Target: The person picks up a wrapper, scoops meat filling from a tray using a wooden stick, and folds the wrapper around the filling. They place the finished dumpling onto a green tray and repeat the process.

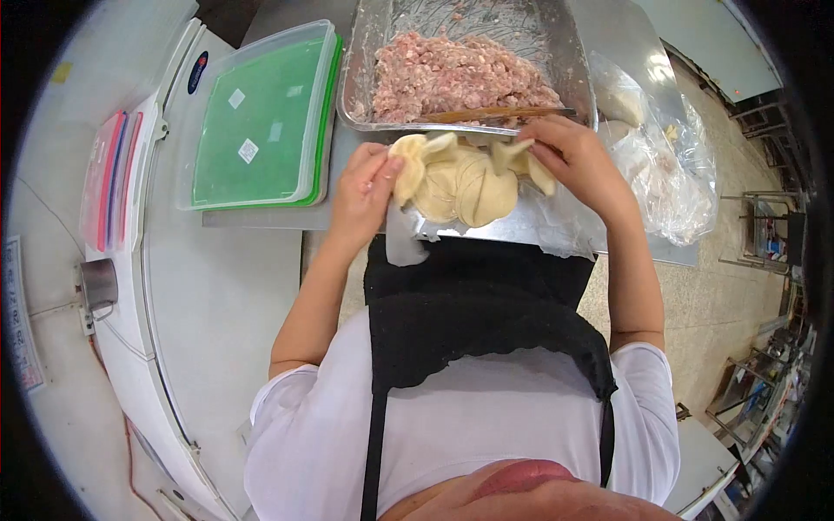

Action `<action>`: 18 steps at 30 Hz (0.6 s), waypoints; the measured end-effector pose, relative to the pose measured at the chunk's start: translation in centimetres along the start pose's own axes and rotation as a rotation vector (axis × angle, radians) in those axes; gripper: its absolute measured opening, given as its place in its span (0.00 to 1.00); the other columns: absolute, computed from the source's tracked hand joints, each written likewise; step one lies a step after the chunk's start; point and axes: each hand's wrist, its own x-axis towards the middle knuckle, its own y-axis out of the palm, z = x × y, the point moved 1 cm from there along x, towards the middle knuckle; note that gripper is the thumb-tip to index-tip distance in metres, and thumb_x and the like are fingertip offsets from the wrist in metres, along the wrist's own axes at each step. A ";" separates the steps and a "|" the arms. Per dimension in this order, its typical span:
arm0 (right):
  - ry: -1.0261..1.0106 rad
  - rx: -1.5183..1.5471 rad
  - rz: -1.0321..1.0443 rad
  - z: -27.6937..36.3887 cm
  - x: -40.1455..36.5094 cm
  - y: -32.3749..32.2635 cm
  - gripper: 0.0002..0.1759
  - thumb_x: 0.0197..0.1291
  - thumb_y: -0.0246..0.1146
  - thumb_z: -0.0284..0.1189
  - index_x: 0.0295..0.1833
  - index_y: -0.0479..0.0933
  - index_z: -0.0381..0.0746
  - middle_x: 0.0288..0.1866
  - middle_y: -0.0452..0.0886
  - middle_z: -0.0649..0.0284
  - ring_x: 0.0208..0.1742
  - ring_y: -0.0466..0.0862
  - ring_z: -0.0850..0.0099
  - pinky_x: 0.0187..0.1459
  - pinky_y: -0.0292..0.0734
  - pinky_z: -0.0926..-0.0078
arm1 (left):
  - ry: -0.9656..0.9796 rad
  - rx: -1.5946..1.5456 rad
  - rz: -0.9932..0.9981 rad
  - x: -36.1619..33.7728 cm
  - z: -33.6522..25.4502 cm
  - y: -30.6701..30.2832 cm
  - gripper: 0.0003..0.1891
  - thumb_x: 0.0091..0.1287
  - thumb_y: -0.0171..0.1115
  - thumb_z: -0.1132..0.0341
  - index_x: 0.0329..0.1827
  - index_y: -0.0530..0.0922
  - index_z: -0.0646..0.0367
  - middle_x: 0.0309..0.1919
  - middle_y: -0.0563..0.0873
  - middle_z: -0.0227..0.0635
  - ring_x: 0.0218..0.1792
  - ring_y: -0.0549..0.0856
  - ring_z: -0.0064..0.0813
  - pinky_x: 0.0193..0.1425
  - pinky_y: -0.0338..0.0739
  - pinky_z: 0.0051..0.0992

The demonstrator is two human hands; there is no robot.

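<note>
A pile of round pale dough wrappers lies on the steel counter edge just in front of me. My left hand pinches one wrapper at the pile's left side, lifting it. My right hand rests on the pile's right side, fingers closed on a folded wrapper edge. Behind the pile stands a metal tray of pink minced meat, with a flat wooden stick lying across its front rim.
A clear lidded box with a green lid beneath sits to the left on a white chest freezer. A crumpled plastic bag lies at the right of the counter. Tiled floor and metal racks are at far right.
</note>
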 end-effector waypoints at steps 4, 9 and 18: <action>0.032 -0.040 0.077 1.1 -0.9 0.4 0.07 0.62 0.62 0.25 0.44 0.80 0.33 0.35 0.81 0.55 0.36 0.82 0.58 0.42 0.76 0.68 | 0.280 0.146 0.179 -1.1 1.3 3.7 0.12 0.73 0.57 0.66 0.43 0.81 0.67 0.37 0.79 0.37 0.38 0.80 0.30 0.41 0.73 0.28; 0.070 0.125 0.127 3.7 -0.5 0.3 0.12 0.63 0.63 0.29 0.47 0.81 0.33 0.37 0.83 0.50 0.39 0.82 0.53 0.44 0.77 0.65 | -0.252 -0.423 0.046 -0.5 4.2 1.0 0.11 0.73 0.56 0.67 0.44 0.81 0.67 0.37 0.80 0.35 0.39 0.80 0.29 0.42 0.75 0.27; 0.106 0.014 0.049 -0.2 -0.8 4.4 0.16 0.62 0.62 0.29 0.54 0.80 0.35 0.44 0.84 0.48 0.47 0.83 0.49 0.51 0.76 0.60 | 0.363 0.196 -0.160 -0.4 -0.6 2.3 0.11 0.58 0.71 0.71 0.41 0.81 0.65 0.41 0.82 0.42 0.42 0.83 0.38 0.46 0.77 0.30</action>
